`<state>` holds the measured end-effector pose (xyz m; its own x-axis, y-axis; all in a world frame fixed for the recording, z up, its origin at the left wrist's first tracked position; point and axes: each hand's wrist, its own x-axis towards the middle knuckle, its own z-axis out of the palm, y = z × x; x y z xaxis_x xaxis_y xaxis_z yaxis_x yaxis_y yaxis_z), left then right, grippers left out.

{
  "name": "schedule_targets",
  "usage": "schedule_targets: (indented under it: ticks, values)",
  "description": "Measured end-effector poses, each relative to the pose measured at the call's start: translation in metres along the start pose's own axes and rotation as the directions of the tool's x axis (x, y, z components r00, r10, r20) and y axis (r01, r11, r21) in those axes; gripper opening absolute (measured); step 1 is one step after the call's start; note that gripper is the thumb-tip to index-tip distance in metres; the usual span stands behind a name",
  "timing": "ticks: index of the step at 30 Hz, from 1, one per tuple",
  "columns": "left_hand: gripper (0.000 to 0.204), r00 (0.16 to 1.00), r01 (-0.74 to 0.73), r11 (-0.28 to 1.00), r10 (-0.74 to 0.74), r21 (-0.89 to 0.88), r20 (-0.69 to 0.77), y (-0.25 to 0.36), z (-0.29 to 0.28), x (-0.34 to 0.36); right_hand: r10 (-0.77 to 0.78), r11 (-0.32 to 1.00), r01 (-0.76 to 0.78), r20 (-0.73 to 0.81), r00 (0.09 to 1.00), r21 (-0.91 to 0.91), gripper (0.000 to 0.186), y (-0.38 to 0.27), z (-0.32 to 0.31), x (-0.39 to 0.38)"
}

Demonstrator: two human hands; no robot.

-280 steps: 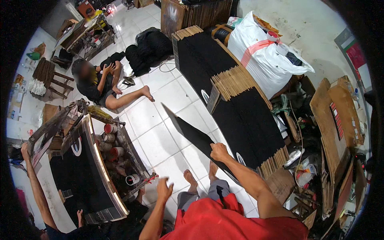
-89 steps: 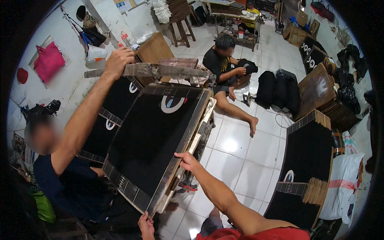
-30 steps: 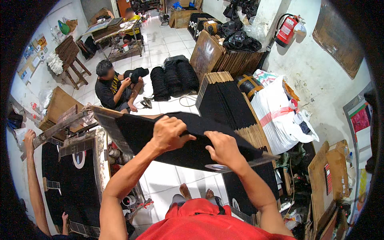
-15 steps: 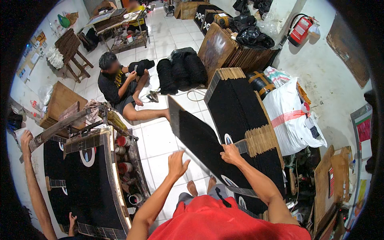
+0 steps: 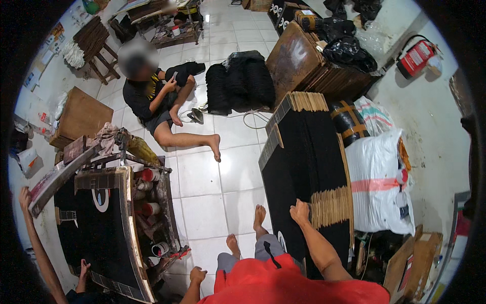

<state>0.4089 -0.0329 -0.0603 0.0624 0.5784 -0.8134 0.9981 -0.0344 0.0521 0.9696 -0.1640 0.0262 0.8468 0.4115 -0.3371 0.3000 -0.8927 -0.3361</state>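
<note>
My right hand (image 5: pixel 299 210) grips the edge of a black board (image 5: pixel 279 187) lying against the right-hand stack of black-faced boards (image 5: pixel 324 162), whose brown edges form bands. My left hand (image 5: pixel 197 273) is low beside my leg, loosely curled with thumb apart, holding nothing, near the print stand's paint pots (image 5: pixel 151 209). On the left, a print stand (image 5: pixel 130 213) carries a black panel (image 5: pixel 96 238) with an oval eye graphic. A co-worker's arms (image 5: pixel 38 248) reach in there, one hand on a raised wooden bar (image 5: pixel 63 180).
A seated person (image 5: pixel 152 101) stretches a leg across the tiled floor, beside an iron (image 5: pixel 196 115), a cord and black bundles (image 5: pixel 238 81). Brown board piles (image 5: pixel 288 66) stand behind. White sacks (image 5: pixel 374 177) and cardboard (image 5: pixel 415 263) line the right wall, where a red extinguisher (image 5: pixel 415 57) hangs.
The board that I held tilted in both hands has moved right and down onto the stack. My left hand has let go and dropped low. The view has shifted.
</note>
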Motion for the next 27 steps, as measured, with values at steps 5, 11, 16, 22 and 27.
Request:
schedule_targets:
  ticks: [5,11,16,22,27]
  values:
    - [0.04,0.995,0.096,0.89,-0.097,-0.446,0.021,0.043,0.04,-0.001,0.049,0.999,-0.049,-0.004,0.999,0.023,0.034,0.012,0.013,0.088]
    - [0.024,0.979,0.202,0.675,-0.152,-0.71,0.135,0.109,0.069,-0.028,0.007,1.0,-0.007,-0.031,1.0,0.0,0.032,0.013,0.03,0.188]
    - [0.016,0.964,0.253,0.541,-0.206,-0.802,0.165,0.113,0.075,-0.042,0.026,1.0,-0.027,-0.061,0.998,-0.007,0.03,0.008,0.04,0.254]
    - [0.016,0.963,0.249,0.492,-0.214,-0.834,0.161,0.103,0.073,-0.051,0.055,0.998,-0.055,-0.081,0.995,-0.001,0.031,0.002,0.046,0.303]
    - [0.016,0.973,0.205,0.464,-0.191,-0.862,0.129,0.115,0.068,-0.04,0.093,0.994,-0.099,-0.119,0.988,-0.042,0.025,0.0,0.043,0.32]
